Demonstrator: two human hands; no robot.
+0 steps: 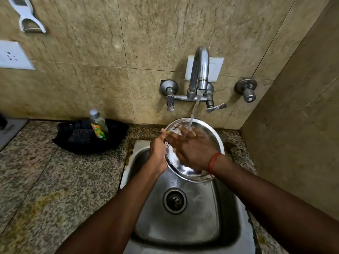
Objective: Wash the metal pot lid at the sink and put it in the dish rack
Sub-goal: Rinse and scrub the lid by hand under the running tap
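A round shiny metal pot lid (211,136) is held tilted over the steel sink (185,217), under the running tap (200,70). Water falls onto its upper part. My left hand (157,153) grips the lid's left rim. My right hand (192,149) lies flat on the lid's face with fingers spread, covering its middle. An orange band is on my right wrist. No dish rack is in view.
A dish soap bottle (99,125) and a dark scrub pad (78,137) sit in a black tray (119,131) on the granite counter (55,180) left of the sink. Tiled walls close in behind and on the right. A wall socket (12,55) is at far left.
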